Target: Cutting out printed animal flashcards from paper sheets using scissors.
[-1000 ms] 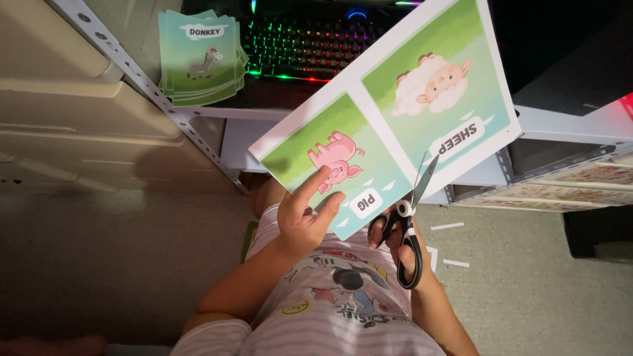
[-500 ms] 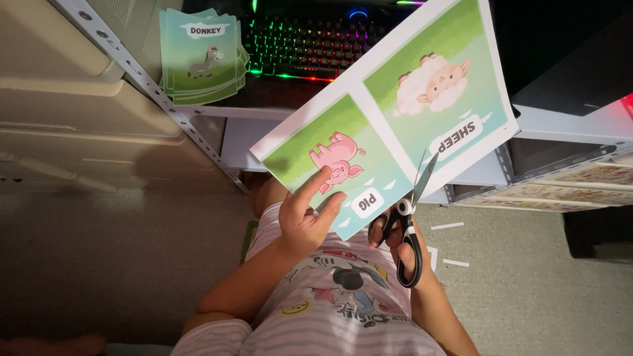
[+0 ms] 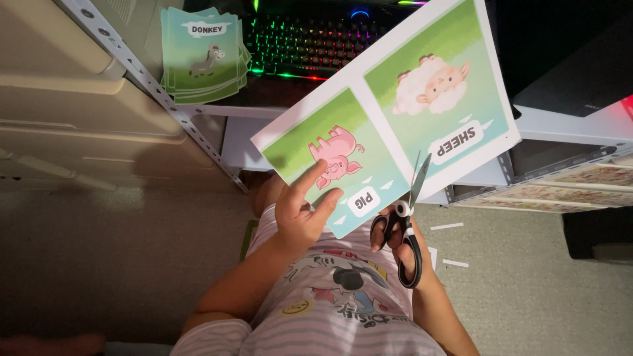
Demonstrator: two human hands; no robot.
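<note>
1. Black-handled scissors [image 3: 405, 227] sat in the right hand [image 3: 399, 247], fingers through the loops, blades partly parted and biting into the lower edge of the sheet between its two pictures.
2. The left hand [image 3: 300, 214] was closed on the printed sheet [image 3: 389, 128], thumb and forefinger pressed on the pink pig picture [image 3: 337, 153] near the bottom edge, holding it up over the lap.
3. The sheep picture [image 3: 432, 84] filled the other half, unsupported on the far side of the blades.
4. Likely risk: held at one corner only, the sheet could sag or twist, letting the cut wander off the white strip into a picture.
5. The left fingers lay near the blade line; a hurried snip might nick them.
6. Beyond, a stack of green cards [image 3: 204, 56] rested on the table [image 3: 560, 125] beside a lit keyboard [image 3: 297, 46]; paper strips [image 3: 447, 227] lay on the floor.
</note>
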